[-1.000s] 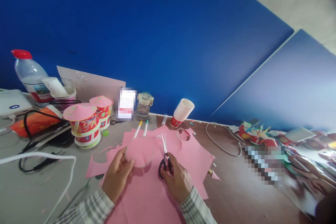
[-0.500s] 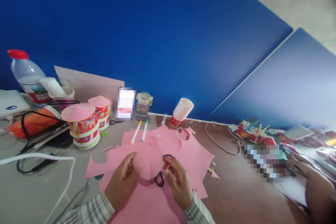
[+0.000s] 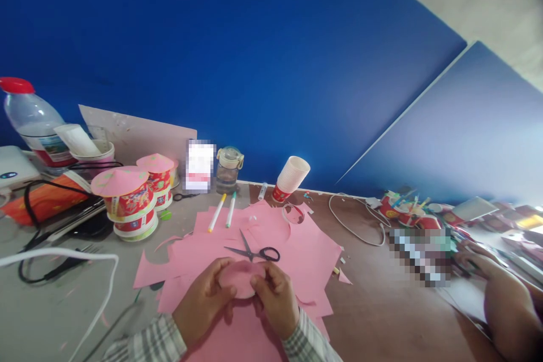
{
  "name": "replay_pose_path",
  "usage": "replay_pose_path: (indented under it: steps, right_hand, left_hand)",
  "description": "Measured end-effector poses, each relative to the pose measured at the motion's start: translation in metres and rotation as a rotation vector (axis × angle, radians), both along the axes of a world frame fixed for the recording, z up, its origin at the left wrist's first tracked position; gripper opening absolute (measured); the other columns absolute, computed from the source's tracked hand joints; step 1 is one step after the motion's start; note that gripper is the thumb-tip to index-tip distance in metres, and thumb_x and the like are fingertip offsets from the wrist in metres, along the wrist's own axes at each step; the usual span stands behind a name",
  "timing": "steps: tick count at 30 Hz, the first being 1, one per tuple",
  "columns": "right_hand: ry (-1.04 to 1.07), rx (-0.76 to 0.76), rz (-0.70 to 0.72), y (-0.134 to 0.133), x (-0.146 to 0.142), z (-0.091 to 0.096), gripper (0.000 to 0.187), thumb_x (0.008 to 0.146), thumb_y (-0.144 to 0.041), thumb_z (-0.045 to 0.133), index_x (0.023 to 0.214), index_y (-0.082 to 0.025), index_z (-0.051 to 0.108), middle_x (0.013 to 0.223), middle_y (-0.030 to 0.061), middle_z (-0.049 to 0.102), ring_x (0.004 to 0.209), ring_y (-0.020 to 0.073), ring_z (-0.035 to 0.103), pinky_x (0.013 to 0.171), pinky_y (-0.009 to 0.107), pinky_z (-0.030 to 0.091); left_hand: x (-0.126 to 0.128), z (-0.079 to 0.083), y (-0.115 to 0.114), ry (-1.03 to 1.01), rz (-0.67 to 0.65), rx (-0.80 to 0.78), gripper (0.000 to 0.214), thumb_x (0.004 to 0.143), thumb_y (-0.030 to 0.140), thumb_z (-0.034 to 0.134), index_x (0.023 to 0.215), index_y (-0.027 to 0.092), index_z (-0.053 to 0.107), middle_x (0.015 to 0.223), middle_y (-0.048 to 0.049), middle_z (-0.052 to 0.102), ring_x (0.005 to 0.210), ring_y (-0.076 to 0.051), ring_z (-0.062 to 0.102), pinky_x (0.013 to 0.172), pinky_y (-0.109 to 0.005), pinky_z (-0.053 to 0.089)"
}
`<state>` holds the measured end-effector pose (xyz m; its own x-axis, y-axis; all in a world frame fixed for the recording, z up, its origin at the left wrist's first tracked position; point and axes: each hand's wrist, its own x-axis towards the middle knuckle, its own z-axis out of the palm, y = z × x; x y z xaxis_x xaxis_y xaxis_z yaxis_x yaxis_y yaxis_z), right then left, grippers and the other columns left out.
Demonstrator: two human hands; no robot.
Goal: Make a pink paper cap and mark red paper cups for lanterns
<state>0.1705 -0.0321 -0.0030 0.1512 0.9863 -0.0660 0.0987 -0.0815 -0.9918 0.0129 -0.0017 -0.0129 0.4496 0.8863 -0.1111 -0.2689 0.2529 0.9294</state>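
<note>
Between my two hands is a pink paper disc (image 3: 238, 281), slightly bent and held above the pink sheets. My left hand (image 3: 203, 298) pinches its left edge, thumb on top. From the other side my right hand (image 3: 278, 297) grips the right edge, its thumb pressed on the paper. Black scissors (image 3: 251, 253) lie with blades apart on the pink paper (image 3: 186, 260), just beyond the disc. A yellow-capped marker (image 3: 217, 214) and a green-capped marker (image 3: 231, 210) rest farther back on the sheets.
Two red paper-cup models with pink cone roofs (image 3: 123, 182) stand at left, near cables and a bottle (image 3: 36, 124). A lidded jar (image 3: 229, 169) and a leaning cup stack (image 3: 292, 178) are at the back. On the right, another person's hand (image 3: 473, 260) is beside cluttered craft items.
My hands have drawn the disc slightly closer and tilted it flatter, with my right thumb now over its face. The scissors, mostly hidden before, are now in plain view.
</note>
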Motion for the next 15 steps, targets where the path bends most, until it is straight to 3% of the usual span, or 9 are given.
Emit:
replay_pose_path:
  steps: [5,12,15]
  right_hand:
    - [0.148,-0.105,0.073,-0.002,-0.006,-0.002,0.014,0.065,-0.029,0.061,0.073,-0.018,0.059,0.033,-0.0104,0.048,0.019,0.0072,0.04,0.024,0.014,0.032]
    - [0.28,-0.147,0.036,-0.002,-0.007,-0.009,0.031,0.061,-0.028,0.062,0.089,-0.022,0.05,0.044,-0.0116,0.053,0.019,0.0057,0.039,0.022,0.014,0.031]
    - [0.262,-0.156,0.016,-0.003,-0.008,-0.01,0.033,0.062,-0.024,0.06,0.093,-0.024,0.05,0.048,-0.0109,0.055,0.018,0.0056,0.037,0.02,0.014,0.029]
  left_hand:
    - [0.0,0.003,-0.003,0.124,-0.056,0.011,0.027,0.062,0.02,0.061,0.088,0.018,0.056,0.038,0.0047,0.058,0.031,-0.016,0.05,0.035,-0.027,0.042]
    - [0.0,0.015,-0.004,0.183,-0.083,0.072,0.024,0.063,0.025,0.06,0.086,0.018,0.06,0.045,0.0022,0.061,0.033,-0.016,0.05,0.036,-0.027,0.043]
    - [0.0,0.014,-0.004,0.18,-0.095,0.095,0.013,0.063,0.024,0.059,0.075,0.018,0.062,0.046,0.0012,0.061,0.038,-0.019,0.055,0.042,-0.029,0.045]
